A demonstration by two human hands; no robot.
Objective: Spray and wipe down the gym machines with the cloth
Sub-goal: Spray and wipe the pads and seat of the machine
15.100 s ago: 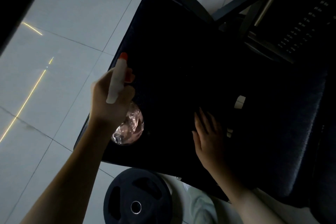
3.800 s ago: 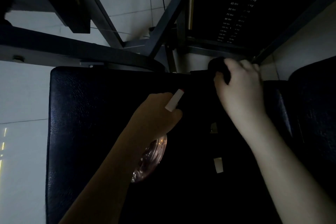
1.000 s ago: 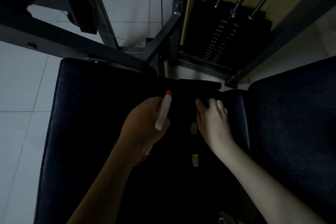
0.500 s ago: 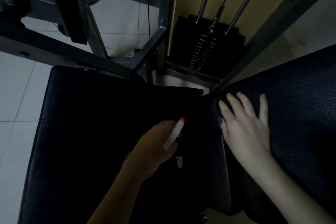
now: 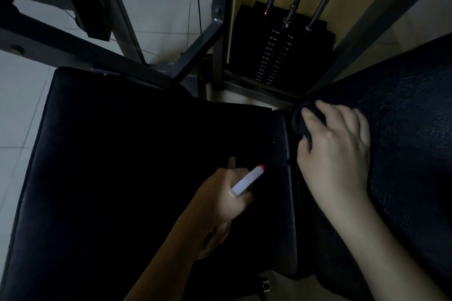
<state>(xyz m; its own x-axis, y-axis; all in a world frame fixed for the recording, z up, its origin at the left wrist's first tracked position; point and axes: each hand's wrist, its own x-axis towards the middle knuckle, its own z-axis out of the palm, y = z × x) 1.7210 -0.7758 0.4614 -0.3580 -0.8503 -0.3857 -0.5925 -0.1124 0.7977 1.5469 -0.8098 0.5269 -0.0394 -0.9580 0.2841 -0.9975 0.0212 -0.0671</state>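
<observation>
While the right hand [image 5: 335, 154] is clutching the cloth [image 5: 299, 121] on the backrest pad [image 5: 406, 134], and the left hand [image 5: 220, 205] is gripping the spray bottle [image 5: 248, 180], darkness is possibly hiding unwiped patches.

Bare forearms [image 5: 166, 264] end in a bare left grip [image 5: 220, 203] and right grip [image 5: 335, 151].

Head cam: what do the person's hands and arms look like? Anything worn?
Left hand and right hand are bare: no gloves, rings, watch or wristbands visible. No sleeves in view anywhere up to the frame edge. The dim light hides finer detail.
</observation>
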